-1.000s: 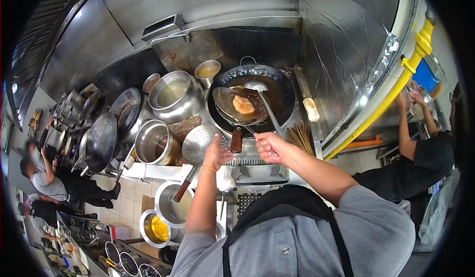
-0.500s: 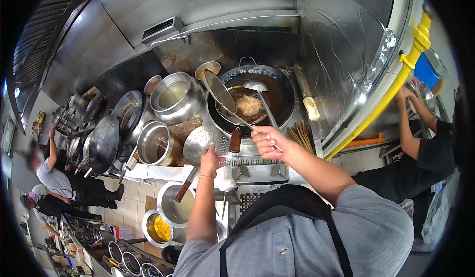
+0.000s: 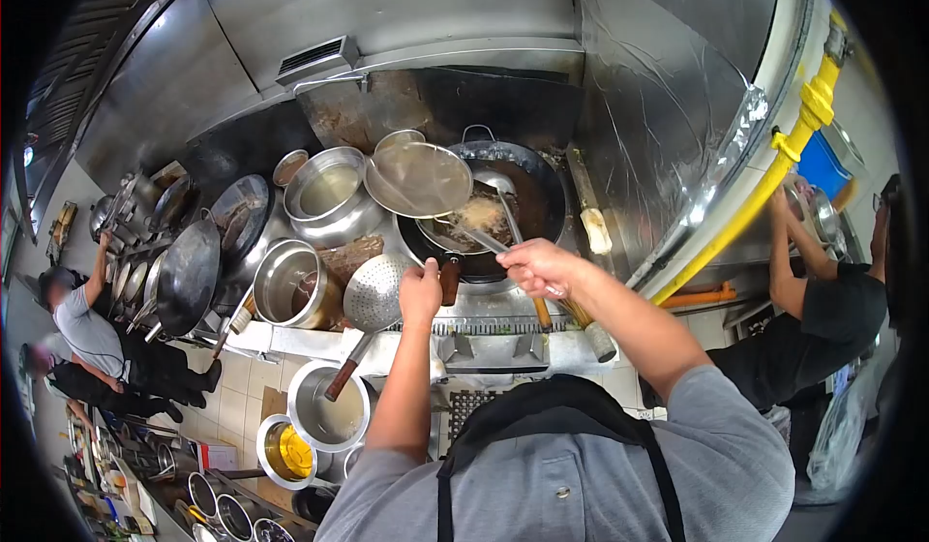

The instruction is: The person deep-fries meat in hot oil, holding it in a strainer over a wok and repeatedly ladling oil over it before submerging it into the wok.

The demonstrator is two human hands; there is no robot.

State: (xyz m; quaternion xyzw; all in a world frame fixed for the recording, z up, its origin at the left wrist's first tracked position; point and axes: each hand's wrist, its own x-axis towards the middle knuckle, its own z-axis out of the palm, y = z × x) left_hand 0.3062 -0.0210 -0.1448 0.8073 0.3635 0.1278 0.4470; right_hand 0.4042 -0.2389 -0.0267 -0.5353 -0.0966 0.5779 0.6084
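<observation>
Right hand [image 3: 534, 267]: fingers clamped on handle of strainer [image 3: 418, 179], raised beside food [image 3: 481, 216] in wok [image 3: 550, 182]. Left hand [image 3: 420, 294] near wooden handle [image 3: 450, 283]; grip could not be told. Judged good practice: steady wrist, strainer clear of ladle [image 3: 512, 215], slow movement against splashes.

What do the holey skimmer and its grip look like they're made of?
The skimmer looks like bare metal, probably stainless steel: silvery-grey with a soft shine. Its grip is likely wood, perhaps varnished, judging by the reddish-brown colour.
</observation>
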